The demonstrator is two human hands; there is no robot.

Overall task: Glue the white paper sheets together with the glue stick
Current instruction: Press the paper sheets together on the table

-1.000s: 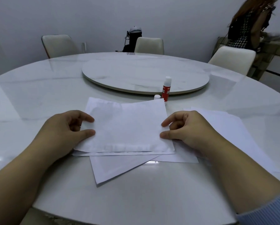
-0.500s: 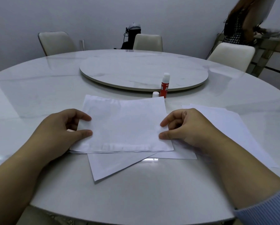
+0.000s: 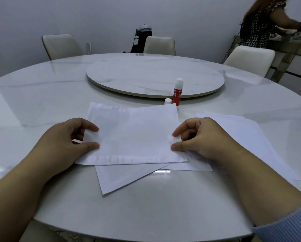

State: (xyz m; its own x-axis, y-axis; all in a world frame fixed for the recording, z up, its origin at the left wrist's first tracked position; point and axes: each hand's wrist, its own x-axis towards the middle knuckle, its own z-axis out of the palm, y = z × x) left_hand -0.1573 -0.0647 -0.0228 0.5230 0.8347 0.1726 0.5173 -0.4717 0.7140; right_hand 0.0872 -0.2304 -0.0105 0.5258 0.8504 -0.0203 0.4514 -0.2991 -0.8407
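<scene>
Glue stick (image 3: 177, 92): red label, white vertical lettering "GLUE STICK" (brand mark above too small to read).

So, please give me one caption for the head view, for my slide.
Both hands, left and right, pinch the top paper sheet by its sides; uncapped glue stick stands behind.

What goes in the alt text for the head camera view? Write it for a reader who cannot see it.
Two bare hands, left hand and right hand, pinch the side edges of a white paper sheet lying on other loose white sheets on a round white marble table. Beyond the sheet, a red glue stick stands uncapped beside its small white cap.
</scene>
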